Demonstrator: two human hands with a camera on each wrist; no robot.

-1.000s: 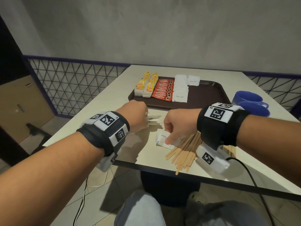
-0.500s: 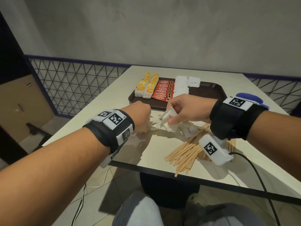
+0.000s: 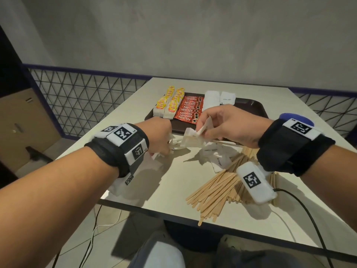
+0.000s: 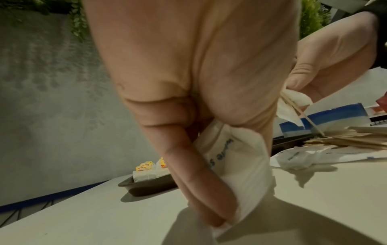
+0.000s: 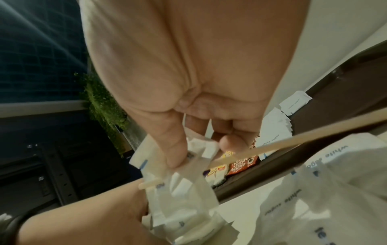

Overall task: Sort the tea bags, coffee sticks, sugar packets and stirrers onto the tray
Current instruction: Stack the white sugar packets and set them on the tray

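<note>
You are mid-way through the sugar step: your right hand (image 3: 228, 123) holds a small bunch of white sugar packets (image 3: 195, 135) in a narrow thumb-and-finger grip, raised just above the counter (image 3: 173, 182) and close to the near rim of the brown tray (image 3: 257, 107). A wooden stirrer (image 5: 282, 142) appears caught in that same pinch, running across the right wrist view. Your left hand (image 3: 159, 135) is curled round more sugar packets (image 4: 234, 165), its fingertips pressing them down on the counter.

On the tray, tea bags (image 3: 170, 105) fill the left, red coffee sticks (image 3: 190, 110) lie beside them, and a row of sugar packets (image 3: 211, 99) sits next to those. Loose sugar packets (image 3: 218, 159) remain on the counter, touching the heap of stirrers (image 3: 220, 188) at your right wrist. A blue cup (image 3: 297, 118) shows behind that wrist.

The next move likely calls for freeing the stray stirrer, squaring the bunch, and laying it on the tray with the other sugar. The stirrers appear to be the last group untouched.
</note>
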